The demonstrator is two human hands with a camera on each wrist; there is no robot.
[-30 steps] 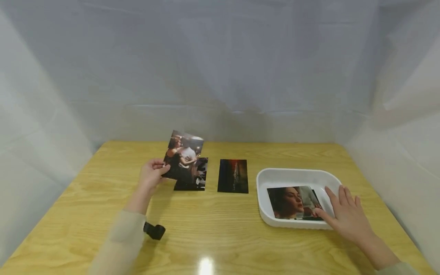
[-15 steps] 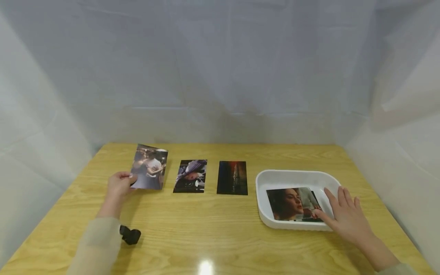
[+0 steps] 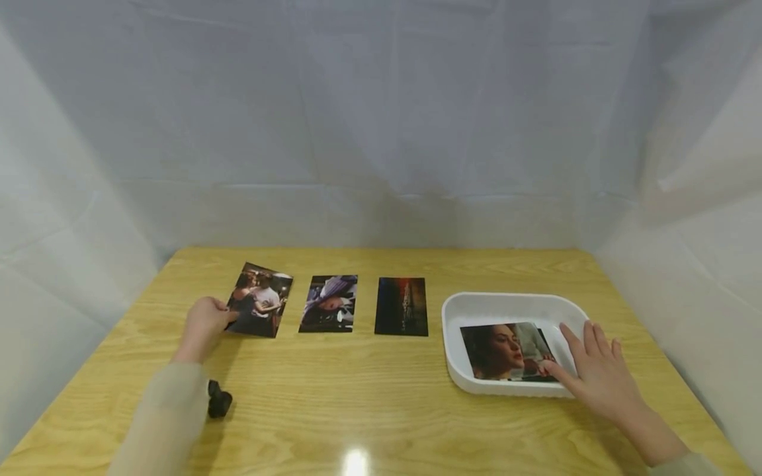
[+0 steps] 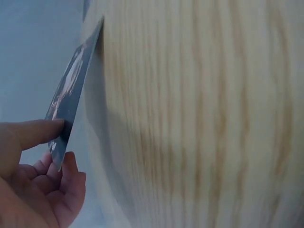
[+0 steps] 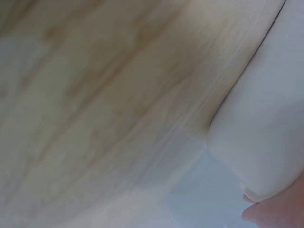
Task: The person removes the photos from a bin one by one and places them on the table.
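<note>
My left hand [image 3: 206, 325] pinches a photo print [image 3: 259, 301] of a couple by its left edge. In the left wrist view the thumb lies on top of the print [image 4: 71, 95], the fingers are beneath, and its far end slants down close to the wooden table. To its right lie two more prints, a purple-toned photo [image 3: 329, 304] and a dark photo of a lit ship [image 3: 401, 306]. My right hand [image 3: 604, 373] rests with spread, straight fingers over the right rim of a white tray [image 3: 512, 301]; its thumb reaches over the photo of a woman's face [image 3: 494, 352] inside.
Beneath the top photo, a dark edge of another print [image 3: 546, 340] shows in the tray. A small black device [image 3: 219, 400] sits at my left wrist. Pale sheeting [image 3: 381, 132] hangs behind the wooden table [image 3: 333, 410] and at both sides.
My left hand has carried the couple photo leftward from over the purple-toned photo and lowered it toward the table, uncovering that photo. The right hand and tray have stayed put.
</note>
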